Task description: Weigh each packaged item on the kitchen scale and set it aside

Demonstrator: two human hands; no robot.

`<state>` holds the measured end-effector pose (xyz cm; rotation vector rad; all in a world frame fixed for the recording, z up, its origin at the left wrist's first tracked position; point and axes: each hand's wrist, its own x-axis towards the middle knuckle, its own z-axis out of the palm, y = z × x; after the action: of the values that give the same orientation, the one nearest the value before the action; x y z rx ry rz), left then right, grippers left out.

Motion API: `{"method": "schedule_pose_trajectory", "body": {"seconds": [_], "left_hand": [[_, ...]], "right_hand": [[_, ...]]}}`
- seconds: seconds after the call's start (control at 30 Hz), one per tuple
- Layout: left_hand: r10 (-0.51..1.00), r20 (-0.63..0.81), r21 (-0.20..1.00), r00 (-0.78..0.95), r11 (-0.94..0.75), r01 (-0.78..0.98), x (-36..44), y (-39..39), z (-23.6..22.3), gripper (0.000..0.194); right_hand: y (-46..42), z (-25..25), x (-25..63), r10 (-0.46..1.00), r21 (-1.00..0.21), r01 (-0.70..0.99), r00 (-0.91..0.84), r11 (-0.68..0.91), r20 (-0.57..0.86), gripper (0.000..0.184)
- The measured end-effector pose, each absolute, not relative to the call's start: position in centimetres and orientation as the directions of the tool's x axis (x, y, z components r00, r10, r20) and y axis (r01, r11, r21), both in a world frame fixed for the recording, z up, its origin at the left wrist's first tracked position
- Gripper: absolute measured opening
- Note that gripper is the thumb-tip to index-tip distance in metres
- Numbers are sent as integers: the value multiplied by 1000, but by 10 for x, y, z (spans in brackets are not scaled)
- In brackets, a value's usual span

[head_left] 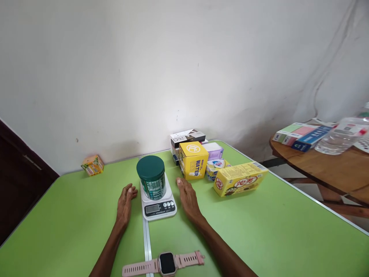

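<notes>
A green canister (151,179) with a dark green lid stands upright on a white digital kitchen scale (145,214). The scale's display looks blank from here. To the left of the scale, my left hand (125,203) rests on its edge on the table, loosely curved and holding nothing. My right hand (188,198) lies at the scale's other side, fingers stretched forward and likewise holding nothing. Neither hand touches the canister. Between my forearms, a smartwatch (167,264) with a pink strap lies flat near the front.
Behind my right hand stand a yellow box (192,161), a black-and-white box (187,136), a purple box (213,151), a lemon-patterned pack (216,168) and a long yellow box (240,180). A small orange box (92,165) sits far left. A wooden table (314,169) with a bottle (341,136) is right.
</notes>
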<state>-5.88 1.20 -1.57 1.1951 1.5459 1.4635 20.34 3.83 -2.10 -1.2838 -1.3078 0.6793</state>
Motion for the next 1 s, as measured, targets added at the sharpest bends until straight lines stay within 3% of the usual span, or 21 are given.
{"method": "schedule_pose_trajectory", "body": {"seconds": [0.33, 0.47, 0.57, 0.7, 0.83, 1.0], "left_hand": [[950, 109, 979, -293, -53, 195, -62, 7, -21, 76], [916, 270, 934, -296, -175, 312, -54, 0, -7, 77], [881, 426, 838, -207, -297, 458, -39, 1, 19, 88], [907, 414, 785, -75, -314, 533, -14, 14, 52, 111], [918, 390, 774, -75, -283, 567, 2, 28, 64, 94], [874, 471, 729, -117, -311, 610, 26, 34, 72, 78]], "right_hand": [[41, -31, 205, 911, -885, 369, 184, 284, 369, 48], [41, -33, 204, 880, -867, 365, 204, 338, 429, 47], [37, -31, 200, 822, -800, 399, 168, 448, 544, 47], [27, -22, 188, 700, -626, 440, -8, 644, 714, 51], [20, -15, 181, 642, -529, 455, -133, 717, 755, 61], [15, -6, 189, 650, -540, 490, -74, 684, 756, 63]]}}
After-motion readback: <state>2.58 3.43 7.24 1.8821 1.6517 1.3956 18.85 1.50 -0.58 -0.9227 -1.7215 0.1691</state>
